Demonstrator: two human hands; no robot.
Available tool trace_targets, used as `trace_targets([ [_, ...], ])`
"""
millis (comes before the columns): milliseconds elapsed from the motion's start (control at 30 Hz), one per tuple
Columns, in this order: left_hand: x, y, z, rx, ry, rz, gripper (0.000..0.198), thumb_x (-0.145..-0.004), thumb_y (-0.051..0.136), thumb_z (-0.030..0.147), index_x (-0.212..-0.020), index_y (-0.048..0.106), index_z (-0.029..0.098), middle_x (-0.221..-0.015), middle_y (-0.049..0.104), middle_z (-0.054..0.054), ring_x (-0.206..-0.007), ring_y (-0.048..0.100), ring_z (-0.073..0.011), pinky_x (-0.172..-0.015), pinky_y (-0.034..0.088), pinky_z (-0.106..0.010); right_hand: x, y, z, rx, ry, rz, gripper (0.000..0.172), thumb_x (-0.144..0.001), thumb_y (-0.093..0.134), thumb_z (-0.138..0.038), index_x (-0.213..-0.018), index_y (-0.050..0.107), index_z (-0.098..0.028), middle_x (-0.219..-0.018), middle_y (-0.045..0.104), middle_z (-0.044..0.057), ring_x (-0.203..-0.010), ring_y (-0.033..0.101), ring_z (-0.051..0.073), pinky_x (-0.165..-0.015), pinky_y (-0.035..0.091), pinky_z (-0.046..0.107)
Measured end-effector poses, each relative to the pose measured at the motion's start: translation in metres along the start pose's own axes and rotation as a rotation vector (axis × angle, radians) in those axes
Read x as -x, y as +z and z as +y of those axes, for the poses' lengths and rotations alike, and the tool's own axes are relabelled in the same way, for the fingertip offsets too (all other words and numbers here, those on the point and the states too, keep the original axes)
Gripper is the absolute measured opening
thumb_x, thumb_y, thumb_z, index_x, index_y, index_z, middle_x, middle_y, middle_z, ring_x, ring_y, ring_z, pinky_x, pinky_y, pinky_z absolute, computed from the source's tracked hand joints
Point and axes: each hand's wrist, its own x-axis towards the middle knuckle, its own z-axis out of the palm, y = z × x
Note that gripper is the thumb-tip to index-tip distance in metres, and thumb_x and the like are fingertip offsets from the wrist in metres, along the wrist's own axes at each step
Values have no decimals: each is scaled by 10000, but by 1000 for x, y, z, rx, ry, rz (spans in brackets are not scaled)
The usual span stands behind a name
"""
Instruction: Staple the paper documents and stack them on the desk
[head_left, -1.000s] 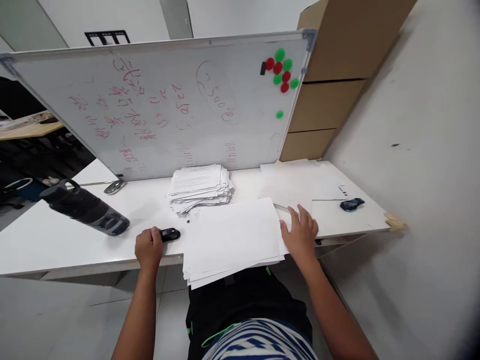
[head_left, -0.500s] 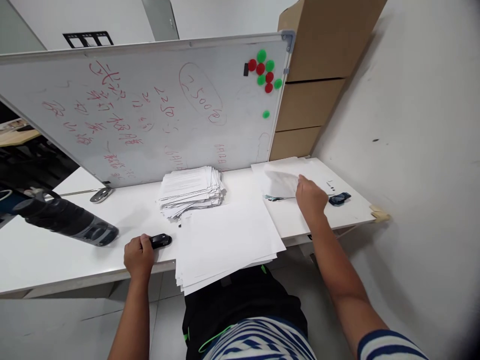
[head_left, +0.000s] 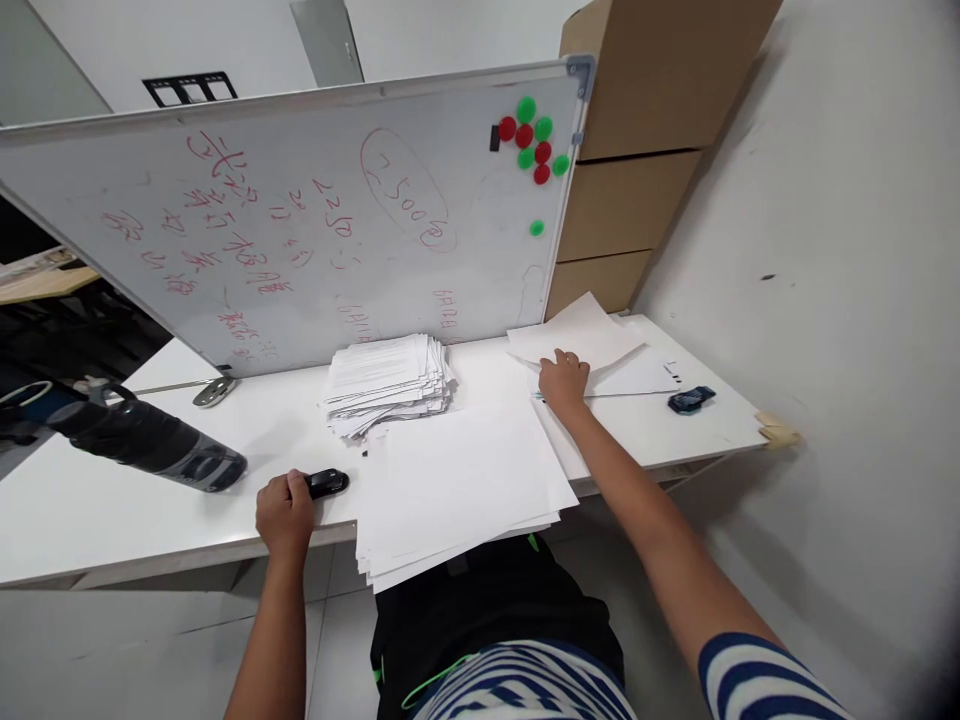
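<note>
My left hand [head_left: 285, 512] rests near the desk's front edge, its fingers wrapped round the rear of a black stapler [head_left: 330, 483]. Over at the right, my right hand [head_left: 565, 378] grips the near edge of a white paper sheet [head_left: 592, 328], which lies askew with its edges partly raised over other papers. Printed marks show on the paper [head_left: 645, 377] beneath it. Between my hands lies a stack of blank-looking sheets [head_left: 457, 490], jutting over the front edge towards my lap. Behind that stands a thick pile of printed papers [head_left: 386, 375].
A whiteboard [head_left: 300, 230] with red writing and magnets leans along the back of the white desk [head_left: 165, 535]. Cardboard boxes [head_left: 637, 205] are stacked at the back right. A dark bottle [head_left: 172, 450] lies at left, near a computer mouse [head_left: 214, 391]. A small dark object [head_left: 691, 400] sits at right.
My right hand has moved left along the papers, and the sheet in it has turned askew. My left hand keeps its hold on the stapler. The view has shifted slightly.
</note>
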Motion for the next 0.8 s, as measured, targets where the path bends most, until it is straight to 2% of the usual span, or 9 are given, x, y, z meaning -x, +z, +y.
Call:
trace_targets([
  [67,0,-1,0,1,-2,0,390,-982,305,367,-845,628,196,-864,628,-97,-913,521,-255,-800,376,-360,0,13,-5,-31,45,-20,385,-967,379,-202,-1136,725,-189,-1437,538,164,-1310,413,351,-981,308,494],
  [200,0,0,-1,-2,6,3,395,-986,305,374,-841,628,200,-850,624,-85,-903,523,-249,-794,374,-354,7,33,-9,-132,104,-39,446,-992,379,-387,-1300,632,-186,-1475,511,170,-1363,398,355,-1057,273,545],
  [300,0,3,-3,-5,5,25,388,-990,318,379,-859,638,204,-855,627,-80,-907,526,-249,-790,375,-353,9,42,-6,-185,126,-53,497,-987,391,-433,-1362,580,-168,-1515,474,166,-1406,363,338,-1107,232,555],
  [467,-1,4,-2,-12,-42,28,396,-989,329,383,-860,662,212,-844,629,-82,-889,525,-256,-745,365,-357,5,45,-2,-227,129,-60,492,-990,393,-418,-1368,575,-162,-1530,461,156,-1426,351,332,-1131,212,562],
  [800,1,4,-4,-2,-19,49,391,-993,347,374,-870,676,203,-845,634,-91,-893,530,-254,-734,352,-356,8,44,-3,-235,131,-31,454,-1002,362,-382,-1315,607,-162,-1500,493,171,-1401,380,341,-1114,224,579],
])
